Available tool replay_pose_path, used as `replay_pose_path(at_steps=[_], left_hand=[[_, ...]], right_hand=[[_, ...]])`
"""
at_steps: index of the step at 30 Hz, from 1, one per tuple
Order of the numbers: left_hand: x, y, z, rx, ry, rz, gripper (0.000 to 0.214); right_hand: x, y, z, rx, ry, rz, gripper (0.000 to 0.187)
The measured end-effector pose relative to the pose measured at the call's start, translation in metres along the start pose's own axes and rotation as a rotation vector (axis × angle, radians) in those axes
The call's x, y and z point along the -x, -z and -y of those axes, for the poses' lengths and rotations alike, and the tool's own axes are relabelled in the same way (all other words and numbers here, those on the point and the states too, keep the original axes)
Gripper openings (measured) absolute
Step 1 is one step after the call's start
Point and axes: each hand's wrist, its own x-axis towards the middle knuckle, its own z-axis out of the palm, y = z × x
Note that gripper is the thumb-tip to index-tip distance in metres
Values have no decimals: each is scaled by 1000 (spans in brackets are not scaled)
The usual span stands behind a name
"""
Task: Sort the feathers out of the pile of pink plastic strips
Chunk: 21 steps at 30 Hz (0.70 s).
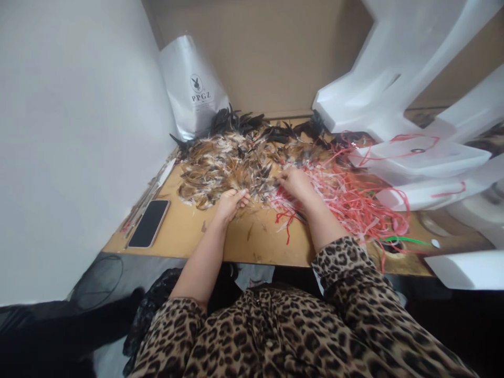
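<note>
A wide pile of brown, cream and black feathers [212,163] covers the middle of the table. My left hand [232,205] is closed in a pinch at its near edge, and a small brown tuft of feathers [237,181] fans out from the fingertips. To the right, my right hand [297,184] reaches to the pile's right side with its fingers drawn together. What those fingers hold, if anything, is too small to make out. Beside the right hand spreads a tangle of red, pink and white ribbon strips [354,202], some lying under the wrist.
A phone [149,224] lies at the table's left, near thin sticks [144,202] along the wall. Behind the feathers stands a white printed bag [192,89]. White plastic containers [425,157] crowd the right side. A green strip [407,240] lies by the table's front edge [271,257].
</note>
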Motion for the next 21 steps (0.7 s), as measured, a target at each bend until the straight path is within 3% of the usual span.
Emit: replay_pose_path(at_steps=[6,12,16,21], left_hand=[[-1,1,1,76,-4,-17,29],[1,0,-2,130,-14,-36,25],[4,-4,-6,213,-12,-67,22],[8,-11,-7,289,4,-84,17]], right_hand=[[6,-3,13,314,-12,165,29],[3,-11,9,340,-83,132,31],[2,-7,5,218,-158,100,28],[0,-4,-2,-178,-227,-33,23]])
